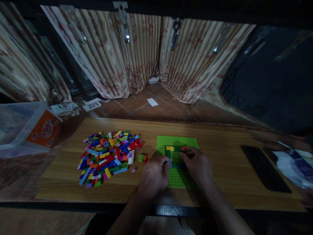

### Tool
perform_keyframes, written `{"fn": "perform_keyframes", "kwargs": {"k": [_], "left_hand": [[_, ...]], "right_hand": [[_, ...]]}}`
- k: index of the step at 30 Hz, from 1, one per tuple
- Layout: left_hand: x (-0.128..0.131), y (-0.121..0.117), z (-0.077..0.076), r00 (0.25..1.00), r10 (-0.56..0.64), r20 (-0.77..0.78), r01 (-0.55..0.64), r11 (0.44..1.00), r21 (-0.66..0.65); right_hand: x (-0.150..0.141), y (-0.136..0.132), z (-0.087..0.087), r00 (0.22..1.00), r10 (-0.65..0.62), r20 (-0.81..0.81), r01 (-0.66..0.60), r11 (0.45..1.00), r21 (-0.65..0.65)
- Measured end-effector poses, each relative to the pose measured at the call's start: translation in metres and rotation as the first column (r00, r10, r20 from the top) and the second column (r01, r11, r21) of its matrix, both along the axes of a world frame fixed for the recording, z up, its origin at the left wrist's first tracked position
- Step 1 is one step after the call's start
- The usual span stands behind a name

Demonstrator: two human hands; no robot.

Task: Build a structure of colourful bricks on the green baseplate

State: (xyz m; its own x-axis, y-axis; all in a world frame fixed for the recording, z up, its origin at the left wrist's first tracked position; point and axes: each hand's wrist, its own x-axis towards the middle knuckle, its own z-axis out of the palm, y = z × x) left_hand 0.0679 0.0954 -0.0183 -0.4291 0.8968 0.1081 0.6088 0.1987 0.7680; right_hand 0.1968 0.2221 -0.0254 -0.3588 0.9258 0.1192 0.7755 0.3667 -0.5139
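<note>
A green baseplate lies on the wooden table, with a few bricks stuck on it: a yellow one, green ones and an orange one. My left hand rests at the plate's left edge, fingers curled and touching a small grey brick. My right hand lies over the plate's right half, fingers bent and pressing down near the orange and dark bricks. What its fingertips hold is hidden.
A heap of several loose coloured bricks lies left of the plate, with a small green and red piece between. A black phone lies on the right. A clear plastic bin with an orange box stands at far left.
</note>
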Motion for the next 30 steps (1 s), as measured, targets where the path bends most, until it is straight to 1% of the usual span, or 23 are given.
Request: {"fn": "perform_keyframes", "kwargs": {"k": [3, 6, 8, 13, 17, 20, 23, 26, 30], "left_hand": [[0.000, -0.001, 0.000, 1.000, -0.003, 0.004, 0.003, 1.000, -0.001], [0.000, -0.001, 0.000, 1.000, -0.004, 0.005, 0.004, 1.000, 0.000], [0.000, -0.001, 0.000, 1.000, -0.001, 0.007, 0.001, 1.000, -0.001], [-0.002, 0.000, -0.002, 1.000, -0.002, 0.028, 0.002, 1.000, -0.008], [-0.003, 0.000, -0.004, 0.999, 0.005, 0.045, -0.004, 1.000, -0.011], [-0.003, 0.000, -0.004, 0.999, 0.015, 0.041, -0.013, 1.000, -0.027], [-0.001, 0.000, -0.003, 0.999, 0.013, -0.043, -0.012, 1.000, 0.016], [0.006, 0.001, 0.000, 0.982, -0.038, -0.185, 0.053, 0.996, 0.073], [0.022, 0.007, 0.003, 0.943, -0.135, -0.304, 0.151, 0.988, 0.031]], "right_hand": [[0.000, 0.001, -0.002, 1.000, 0.008, 0.003, -0.008, 1.000, 0.029], [0.000, 0.002, -0.002, 1.000, 0.017, -0.001, -0.017, 0.999, 0.031], [0.000, 0.003, -0.002, 1.000, 0.014, -0.008, -0.014, 1.000, 0.013], [0.006, 0.011, 0.003, 0.996, -0.007, -0.087, 0.003, 0.999, -0.048], [0.015, 0.021, 0.006, 0.996, -0.057, -0.075, 0.051, 0.996, -0.078], [0.021, 0.025, 0.006, 0.997, -0.046, -0.061, 0.039, 0.993, -0.114], [0.024, 0.025, 0.004, 0.999, 0.000, -0.034, -0.005, 0.986, -0.166], [0.024, 0.023, 0.003, 0.999, 0.045, -0.025, -0.049, 0.977, -0.209], [0.022, 0.020, 0.004, 0.996, 0.078, -0.030, -0.083, 0.971, -0.225]]}}
